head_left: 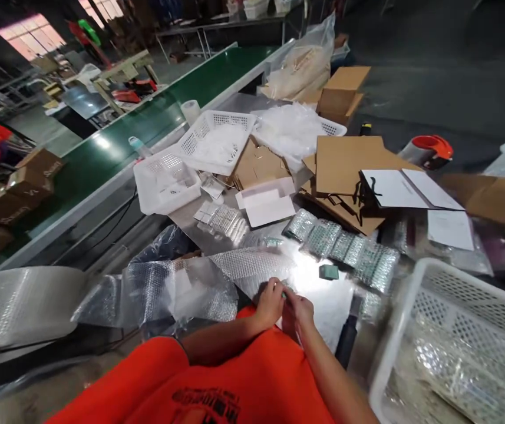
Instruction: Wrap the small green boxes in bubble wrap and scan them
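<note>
While the left hand (271, 302) and right hand (300, 308) meet at the fingertips, pinching a small piece (284, 293) mostly hidden between them, a green box (329, 272) lies just beyond the right hand, untouched. Bubble wrap (252, 266) spreads ahead of the left. Farther out are wrapped packs (344, 246) in a row and white sheets (392, 189) whose print, like that on the shirt (252, 380) and cartons (29, 189), is too blurred to read.

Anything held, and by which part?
The left hand and right hand meet at the fingers, apparently pinching something small; what it is, or where it's held, can't be told.
</note>
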Action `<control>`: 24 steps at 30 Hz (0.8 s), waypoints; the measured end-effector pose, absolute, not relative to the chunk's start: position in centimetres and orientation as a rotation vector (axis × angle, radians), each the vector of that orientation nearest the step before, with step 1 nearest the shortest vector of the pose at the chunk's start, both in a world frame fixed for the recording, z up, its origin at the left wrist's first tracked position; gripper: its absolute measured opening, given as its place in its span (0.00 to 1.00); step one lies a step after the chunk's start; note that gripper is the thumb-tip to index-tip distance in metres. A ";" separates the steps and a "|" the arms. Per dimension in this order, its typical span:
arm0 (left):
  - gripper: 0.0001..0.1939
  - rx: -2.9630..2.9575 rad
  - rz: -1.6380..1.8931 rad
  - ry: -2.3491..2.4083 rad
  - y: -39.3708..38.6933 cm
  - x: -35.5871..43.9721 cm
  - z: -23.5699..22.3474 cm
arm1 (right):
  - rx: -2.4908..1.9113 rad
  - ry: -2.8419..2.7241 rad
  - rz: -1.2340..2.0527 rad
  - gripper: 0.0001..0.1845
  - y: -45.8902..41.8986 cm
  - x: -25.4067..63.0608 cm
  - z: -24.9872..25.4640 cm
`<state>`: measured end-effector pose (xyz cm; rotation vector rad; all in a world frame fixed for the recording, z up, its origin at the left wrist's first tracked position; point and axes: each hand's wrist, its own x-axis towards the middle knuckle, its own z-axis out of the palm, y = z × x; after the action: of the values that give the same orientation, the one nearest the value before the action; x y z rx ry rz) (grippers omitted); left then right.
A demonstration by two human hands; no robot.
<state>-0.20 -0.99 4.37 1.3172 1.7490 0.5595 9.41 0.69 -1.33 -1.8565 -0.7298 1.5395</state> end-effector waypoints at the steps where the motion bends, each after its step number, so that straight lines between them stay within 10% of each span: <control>1: 0.17 1.302 0.577 1.747 -1.0 -0.3 4.5 | -1.891 -0.701 1.560 0.22 0.8 9.4 -1.0; 12: 0.05 0.915 0.664 1.567 2.3 -2.7 7.1 | -1.804 -0.746 1.491 0.22 1.2 12.2 5.0; 24: 0.26 0.524 0.565 1.007 2.3 0.4 12.2 | -1.685 -0.892 1.293 0.24 -1.3 14.6 13.6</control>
<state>0.37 2.29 12.22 0.5243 1.0072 0.5650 14.63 -1.30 13.56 -1.6847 -0.8915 1.2928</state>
